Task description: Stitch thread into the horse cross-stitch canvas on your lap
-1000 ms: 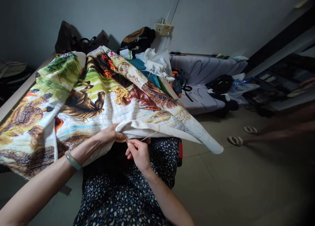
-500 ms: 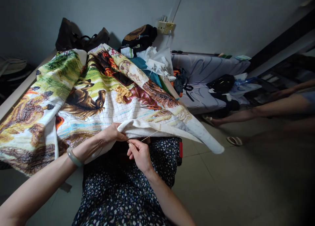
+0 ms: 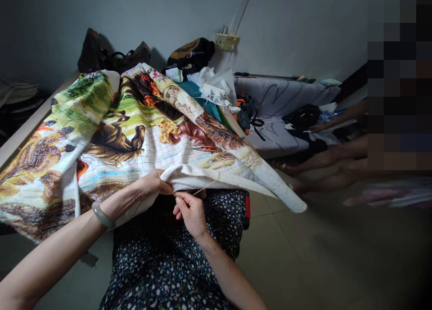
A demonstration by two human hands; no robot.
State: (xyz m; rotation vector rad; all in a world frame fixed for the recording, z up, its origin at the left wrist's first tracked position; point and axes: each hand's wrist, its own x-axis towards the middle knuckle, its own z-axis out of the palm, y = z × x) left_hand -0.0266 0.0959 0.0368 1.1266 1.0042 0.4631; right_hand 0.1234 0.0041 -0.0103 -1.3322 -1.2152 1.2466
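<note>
Dim room, cluttered surface (image 3: 20,134) draped with colourful cross-stitch cloth (image 3: 135,134).
Mid-stitch, lower centre: left hand (image 3: 151,184) clamped on folded hem, right hand (image 3: 189,208) pinched on yellow thread (image 3: 205,187); next, probably pulling taut.

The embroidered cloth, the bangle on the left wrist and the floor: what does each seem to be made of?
Embroidered cloth: woven canvas with a printed grid, matte, partly filled with coloured thread stitching; the folded edge shows plain white weave. Bangle: pale green, smooth and slightly glossy, looks like jade or glass; cannot tell which. Floor: large tiles, faint sheen, joint lines visible, likely ceramic.

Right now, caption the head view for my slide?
Left hand grips cross-stitch cloth edge; right hand pinches tan thread.
</note>
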